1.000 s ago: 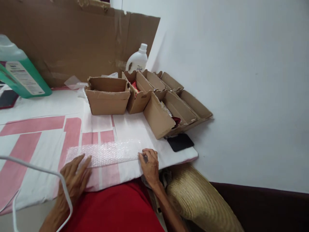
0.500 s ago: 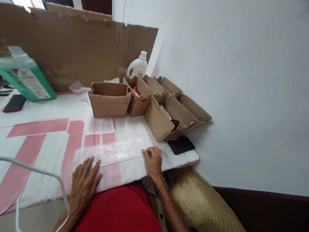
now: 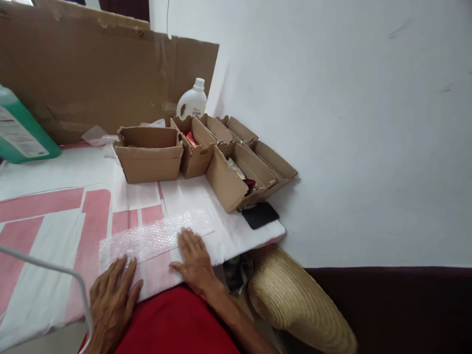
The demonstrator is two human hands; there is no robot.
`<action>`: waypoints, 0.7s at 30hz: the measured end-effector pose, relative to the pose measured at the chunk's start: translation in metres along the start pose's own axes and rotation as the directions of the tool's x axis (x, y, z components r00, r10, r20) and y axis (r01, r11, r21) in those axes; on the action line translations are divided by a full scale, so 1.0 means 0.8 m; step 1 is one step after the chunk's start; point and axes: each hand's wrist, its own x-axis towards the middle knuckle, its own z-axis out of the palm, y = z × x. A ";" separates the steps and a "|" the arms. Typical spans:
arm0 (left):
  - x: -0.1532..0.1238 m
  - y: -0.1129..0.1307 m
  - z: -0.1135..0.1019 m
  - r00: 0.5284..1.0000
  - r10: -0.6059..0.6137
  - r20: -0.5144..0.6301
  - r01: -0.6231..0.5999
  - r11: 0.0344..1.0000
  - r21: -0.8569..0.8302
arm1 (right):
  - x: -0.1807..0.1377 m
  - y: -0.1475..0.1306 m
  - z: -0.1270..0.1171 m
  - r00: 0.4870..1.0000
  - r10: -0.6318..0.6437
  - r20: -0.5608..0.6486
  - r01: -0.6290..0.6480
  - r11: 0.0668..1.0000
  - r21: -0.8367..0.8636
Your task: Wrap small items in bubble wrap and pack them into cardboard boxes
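Note:
A strip of clear bubble wrap [image 3: 155, 236] lies flat on the white and pink cloth [image 3: 55, 216] over the table. My left hand [image 3: 112, 295] rests flat at the strip's left end, fingers stretched out. My right hand [image 3: 195, 260] lies flat with fingers extended on the strip's near edge, toward its right end. Neither hand holds anything.
Several open cardboard boxes [image 3: 149, 152] stand in a row at the back right, some with red packets inside. A white bottle [image 3: 191, 101], a green jug [image 3: 18, 130], a cardboard sheet [image 3: 92, 73], a black pad [image 3: 260, 215], a straw hat [image 3: 295, 295] and a white cable [image 3: 44, 268] are around.
My right hand has let go of its pinch at the strip's right end and slid left, now lying flat on the strip. The left hand stays flat at the left end.

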 end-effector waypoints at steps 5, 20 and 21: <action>0.003 -0.002 -0.008 0.999 0.038 0.002 -0.038 0.999 -0.032 | -0.016 0.051 -0.023 0.969 0.199 -0.147 -0.211 0.975 -0.075; 0.047 -0.020 -0.052 0.575 -0.690 0.439 0.784 0.618 -0.056 | 0.040 -0.071 0.014 0.972 -0.226 0.059 0.205 0.945 0.255; 0.048 -0.020 -0.052 0.566 -0.687 0.456 0.806 0.577 -0.131 | 0.039 -0.070 0.014 0.974 -0.219 0.053 0.198 0.944 0.265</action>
